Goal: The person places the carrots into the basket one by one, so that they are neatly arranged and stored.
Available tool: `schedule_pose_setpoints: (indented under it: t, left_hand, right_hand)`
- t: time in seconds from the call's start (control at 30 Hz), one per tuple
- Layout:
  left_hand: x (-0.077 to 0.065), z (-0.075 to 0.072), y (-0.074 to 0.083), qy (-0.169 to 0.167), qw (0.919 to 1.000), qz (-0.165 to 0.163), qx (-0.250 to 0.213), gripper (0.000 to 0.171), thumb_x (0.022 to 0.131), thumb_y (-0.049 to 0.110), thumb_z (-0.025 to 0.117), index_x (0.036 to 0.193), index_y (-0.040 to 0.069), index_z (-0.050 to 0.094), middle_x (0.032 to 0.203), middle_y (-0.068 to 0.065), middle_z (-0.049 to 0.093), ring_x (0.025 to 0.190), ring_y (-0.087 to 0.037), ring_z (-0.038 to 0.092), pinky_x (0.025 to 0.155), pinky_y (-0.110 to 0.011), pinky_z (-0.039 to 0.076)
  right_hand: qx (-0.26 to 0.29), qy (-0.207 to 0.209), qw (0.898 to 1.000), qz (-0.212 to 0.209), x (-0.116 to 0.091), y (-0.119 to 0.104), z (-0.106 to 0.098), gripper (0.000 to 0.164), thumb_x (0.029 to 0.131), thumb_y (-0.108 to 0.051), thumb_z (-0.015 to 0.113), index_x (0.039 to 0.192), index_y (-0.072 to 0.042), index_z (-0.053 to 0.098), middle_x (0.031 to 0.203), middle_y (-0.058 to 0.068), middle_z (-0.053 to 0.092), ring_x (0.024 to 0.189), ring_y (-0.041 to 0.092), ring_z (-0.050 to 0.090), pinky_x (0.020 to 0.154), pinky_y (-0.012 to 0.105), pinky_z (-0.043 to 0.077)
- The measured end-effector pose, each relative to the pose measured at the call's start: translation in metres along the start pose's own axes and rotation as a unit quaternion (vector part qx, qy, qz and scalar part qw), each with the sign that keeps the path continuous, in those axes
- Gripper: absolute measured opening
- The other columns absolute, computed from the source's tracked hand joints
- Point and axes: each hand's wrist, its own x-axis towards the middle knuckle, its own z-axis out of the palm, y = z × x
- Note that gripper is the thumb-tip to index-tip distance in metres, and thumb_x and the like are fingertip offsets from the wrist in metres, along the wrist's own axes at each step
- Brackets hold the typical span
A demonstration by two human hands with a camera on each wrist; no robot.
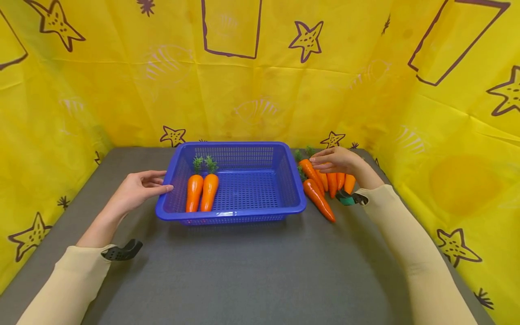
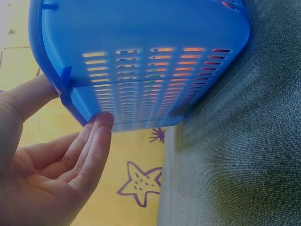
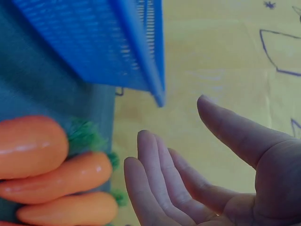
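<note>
A blue plastic basket (image 1: 231, 215) with slotted walls stands on the dark table. Two orange carrots with green tops, one carrot (image 1: 194, 192) beside another carrot (image 1: 210, 192), lie in its left part. My left hand (image 1: 131, 193) holds the basket's left rim, the thumb over the edge and the fingers outside, against the slotted wall (image 2: 141, 84) in the left wrist view. My right hand (image 1: 340, 160) hovers above several carrots (image 1: 319, 198) heaped right of the basket. In the right wrist view its fingers and thumb are spread with nothing between them, beside the carrots (image 3: 28, 146).
Yellow cloth (image 1: 260, 104) printed with starfish and fish surrounds the table at the back and both sides. The grey tabletop (image 1: 252, 271) stretches in front of the basket. Dark wrist straps sit at both cuffs.
</note>
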Motion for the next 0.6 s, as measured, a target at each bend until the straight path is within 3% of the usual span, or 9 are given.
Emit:
schedule_pose_setpoints:
  t: [0.17, 0.37, 0.6]
  left_hand:
    - [0.0, 0.0, 0.0, 0.0, 1.0, -0.001, -0.003, 0.075, 0.081, 0.051, 0.069, 0.134, 0.001, 0.051, 0.113, -0.021, 0.064, 0.093, -0.02, 0.064, 0.072, -0.016, 0.051]
    - [0.0, 0.0, 0.0, 0.0, 1.0, -0.001, -0.002, 0.076, 0.081, 0.052, 0.068, 0.135, 0.002, 0.05, 0.114, -0.02, 0.063, 0.095, -0.023, 0.063, 0.072, -0.017, 0.051]
    - [-0.001, 0.001, 0.0, -0.001, 1.0, -0.002, -0.004, 0.075, 0.081, 0.052, 0.068, 0.135, 0.002, 0.05, 0.114, -0.02, 0.063, 0.097, -0.024, 0.063, 0.072, -0.016, 0.05]
  right_hand:
    - [-0.001, -0.007, 1.0, 0.009, 0.001, 0.02, -0.002, 0.06, 0.097, -0.021, 0.055, 0.144, 0.005, 0.031, 0.145, 0.026, 0.038, 0.128, 0.032, 0.049, 0.107, 0.045, 0.037]
    - [0.016, -0.015, 1.0, 0.016, 0.003, 0.043, -0.004, 0.059, 0.098, -0.019, 0.053, 0.145, 0.006, 0.028, 0.141, 0.024, 0.044, 0.12, 0.025, 0.057, 0.108, 0.043, 0.037]
    - [0.029, -0.02, 0.999, 0.027, 0.005, 0.063, -0.002, 0.058, 0.097, -0.019, 0.054, 0.143, 0.007, 0.031, 0.134, 0.018, 0.053, 0.118, 0.025, 0.058, 0.106, 0.043, 0.039]
